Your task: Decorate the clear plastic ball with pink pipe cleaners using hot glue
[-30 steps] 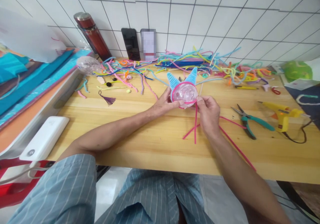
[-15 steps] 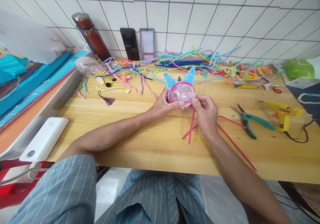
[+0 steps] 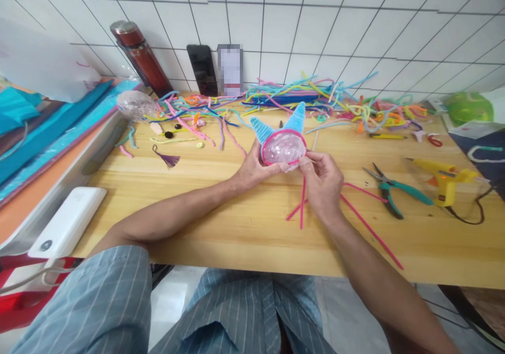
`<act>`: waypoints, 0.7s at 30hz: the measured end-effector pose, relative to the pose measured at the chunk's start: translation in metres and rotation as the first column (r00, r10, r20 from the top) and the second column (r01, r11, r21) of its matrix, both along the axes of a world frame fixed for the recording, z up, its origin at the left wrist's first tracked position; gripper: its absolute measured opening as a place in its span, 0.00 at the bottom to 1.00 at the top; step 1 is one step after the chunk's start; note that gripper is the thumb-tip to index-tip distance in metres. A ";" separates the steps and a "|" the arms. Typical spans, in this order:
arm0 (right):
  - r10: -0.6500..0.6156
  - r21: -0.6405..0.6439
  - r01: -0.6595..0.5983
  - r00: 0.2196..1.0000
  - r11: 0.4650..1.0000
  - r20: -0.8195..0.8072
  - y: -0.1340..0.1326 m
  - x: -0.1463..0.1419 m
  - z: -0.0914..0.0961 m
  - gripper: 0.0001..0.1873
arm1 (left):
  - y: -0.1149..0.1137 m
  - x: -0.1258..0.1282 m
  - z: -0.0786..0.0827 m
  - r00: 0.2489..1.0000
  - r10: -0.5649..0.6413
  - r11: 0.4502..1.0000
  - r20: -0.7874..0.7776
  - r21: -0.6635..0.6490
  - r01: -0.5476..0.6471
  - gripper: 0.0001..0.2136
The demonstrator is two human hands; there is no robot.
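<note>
Between my hands is a clear, shiny ball (image 3: 284,148) with a pink pipe cleaner (image 3: 263,151) running round its rim. Two blue pipe-cleaner ears (image 3: 296,118) stick up from its far side. My left hand (image 3: 258,165) grips the ball from the left, thumb along the lower rim. At the lower right of the rim, my right hand (image 3: 321,178) pinches the pink pipe cleaner between thumb and finger. A pink length hangs down below my right fingers, and more pink pipe cleaners (image 3: 373,230) lie on the table under and beside my right wrist.
To the right lie pliers (image 3: 394,188) and a yellow glue gun (image 3: 445,180) with its cord. Heaped pipe cleaners (image 3: 292,93) line the tiled wall, near two phones (image 3: 202,70) and a red flask (image 3: 142,59). A purple tassel (image 3: 168,158) and a white power bank (image 3: 67,220) are on the left.
The ball with its ears has tilted and turned slightly leftward in my left hand. My right hand keeps its pinch at the lower right rim; the hanging pink length has shifted slightly.
</note>
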State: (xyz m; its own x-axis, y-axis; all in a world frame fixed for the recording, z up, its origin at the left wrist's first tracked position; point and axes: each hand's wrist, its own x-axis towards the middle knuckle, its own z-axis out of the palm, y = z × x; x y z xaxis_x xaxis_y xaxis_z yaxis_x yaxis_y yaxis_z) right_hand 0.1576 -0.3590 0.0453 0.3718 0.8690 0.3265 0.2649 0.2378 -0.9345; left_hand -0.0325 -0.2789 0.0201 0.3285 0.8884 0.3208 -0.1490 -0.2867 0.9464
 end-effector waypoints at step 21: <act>-0.057 0.050 0.056 0.998 0.997 0.006 -0.003 0.006 0.013 0.22 | -0.003 -0.003 0.008 0.997 -0.076 0.992 0.015 0.101 0.074 0.59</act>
